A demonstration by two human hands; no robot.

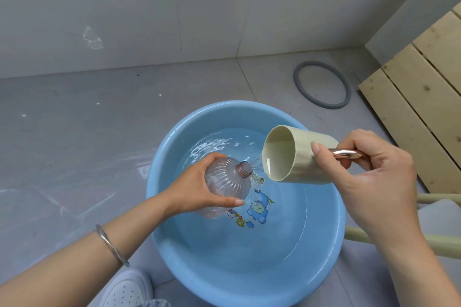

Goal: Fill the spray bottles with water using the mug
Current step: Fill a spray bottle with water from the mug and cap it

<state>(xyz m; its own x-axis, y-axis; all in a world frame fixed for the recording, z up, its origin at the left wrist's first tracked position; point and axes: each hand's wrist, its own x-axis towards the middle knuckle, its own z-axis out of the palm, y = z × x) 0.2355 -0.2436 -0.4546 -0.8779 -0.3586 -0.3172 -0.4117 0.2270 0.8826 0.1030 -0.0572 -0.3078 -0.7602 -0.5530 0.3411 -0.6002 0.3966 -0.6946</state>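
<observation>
Two grips curled | left grip wraps spray bottle | right grip holds tilted mug by handle | above basin

**Lettering in view.** The only writing I can see lies on the floor of the blue basin, under the water, beside a printed blue cartoon animal. It is a short row of large, many-coloured letters, upside down from where I look. It seems to begin "Do", but the ripples and the angle leave the rest uncertain. A line of much smaller print runs alongside, too small to read. The row reaches the edge of the bottle held in my left hand.
</observation>
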